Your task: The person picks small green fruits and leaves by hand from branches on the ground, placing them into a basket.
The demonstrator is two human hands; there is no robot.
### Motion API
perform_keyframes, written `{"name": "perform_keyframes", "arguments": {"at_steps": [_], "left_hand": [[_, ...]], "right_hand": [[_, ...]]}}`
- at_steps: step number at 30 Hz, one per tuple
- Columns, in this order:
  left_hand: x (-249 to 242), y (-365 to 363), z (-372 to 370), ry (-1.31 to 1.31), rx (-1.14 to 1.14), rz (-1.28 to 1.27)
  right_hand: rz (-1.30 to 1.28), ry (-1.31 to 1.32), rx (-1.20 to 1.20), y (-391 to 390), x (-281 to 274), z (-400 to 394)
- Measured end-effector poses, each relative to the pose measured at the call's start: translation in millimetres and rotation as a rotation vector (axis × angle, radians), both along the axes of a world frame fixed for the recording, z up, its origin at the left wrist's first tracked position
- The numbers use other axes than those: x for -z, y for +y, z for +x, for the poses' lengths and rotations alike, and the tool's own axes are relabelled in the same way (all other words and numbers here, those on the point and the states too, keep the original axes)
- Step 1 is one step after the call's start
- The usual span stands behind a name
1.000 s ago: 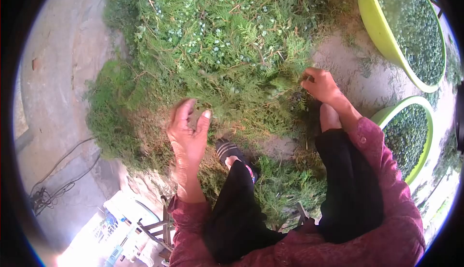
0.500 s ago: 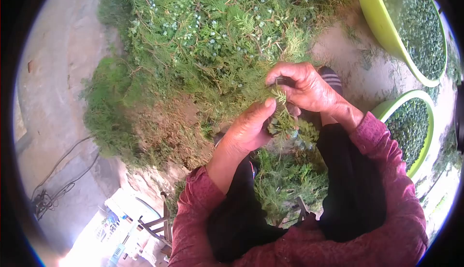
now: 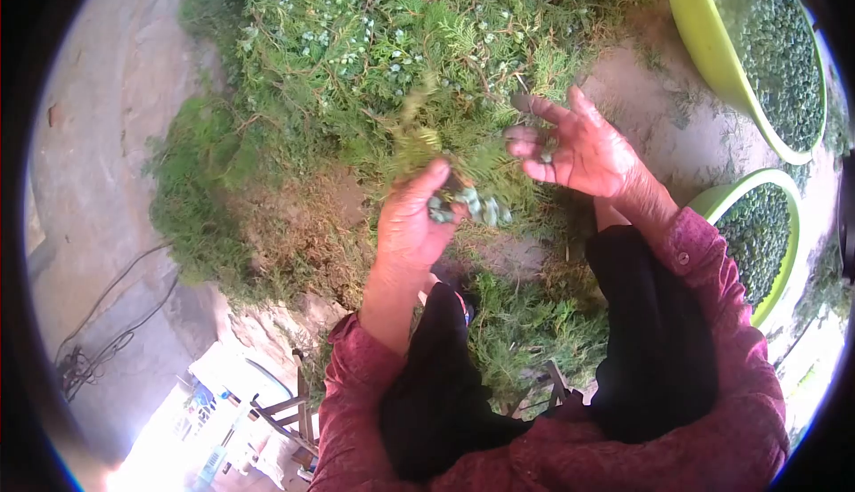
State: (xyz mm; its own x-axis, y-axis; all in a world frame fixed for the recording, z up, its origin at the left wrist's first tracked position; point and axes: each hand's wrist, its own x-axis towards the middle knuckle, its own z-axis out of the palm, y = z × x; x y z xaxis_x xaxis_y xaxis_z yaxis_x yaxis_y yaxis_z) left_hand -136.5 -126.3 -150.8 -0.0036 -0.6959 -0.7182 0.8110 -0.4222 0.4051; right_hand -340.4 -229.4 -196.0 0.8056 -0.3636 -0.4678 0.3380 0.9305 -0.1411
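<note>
My left hand (image 3: pixel 417 220) is closed around a leafy evergreen sprig (image 3: pixel 417 140) that carries pale blue-green seed cones (image 3: pixel 472 205). The cones hang on the right side of that hand, and the leafy part above is smeared by motion. Apart from it, to the right, my right hand (image 3: pixel 579 149) is open with the palm turned up and fingers spread. A small greenish thing, perhaps a cone, shows against its fingers; blur hides the details. Beyond both hands lies a large heap of evergreen branches (image 3: pixel 356 56) dotted with similar cones.
Two yellow-green basins stand at the right, the far basin (image 3: pixel 704 38) and the near basin (image 3: pixel 784 269), both filled with green cones. More cut greenery (image 3: pixel 534 332) lies between my legs. At left are a cable (image 3: pixel 116 345) and, lower down, a wooden frame (image 3: pixel 289 407).
My hands have moved apart. The left has shifted left with the sprig, bringing its cones into view. My right hand has let go of the sprig and opened, palm up.
</note>
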Motion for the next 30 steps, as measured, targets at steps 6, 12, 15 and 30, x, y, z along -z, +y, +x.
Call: {"name": "perform_keyframes", "arguments": {"at_steps": [6, 12, 15, 30], "left_hand": [[3, 4, 9, -0.332, -0.133, 0.052], [7, 6, 11, -0.315, -0.171, 0.035], [16, 9, 12, -0.623, -0.002, -0.020], [27, 7, -29, -1.698, 0.749, -0.518]], "right_hand": [[0.063, -0.126, -0.056, 5, 6, 7], [0.061, -0.105, -0.093, 7, 5, 12], [0.010, -0.088, -0.137, 9, 11, 17], [-0.031, -0.038, -0.370, 31, 16, 34]]}}
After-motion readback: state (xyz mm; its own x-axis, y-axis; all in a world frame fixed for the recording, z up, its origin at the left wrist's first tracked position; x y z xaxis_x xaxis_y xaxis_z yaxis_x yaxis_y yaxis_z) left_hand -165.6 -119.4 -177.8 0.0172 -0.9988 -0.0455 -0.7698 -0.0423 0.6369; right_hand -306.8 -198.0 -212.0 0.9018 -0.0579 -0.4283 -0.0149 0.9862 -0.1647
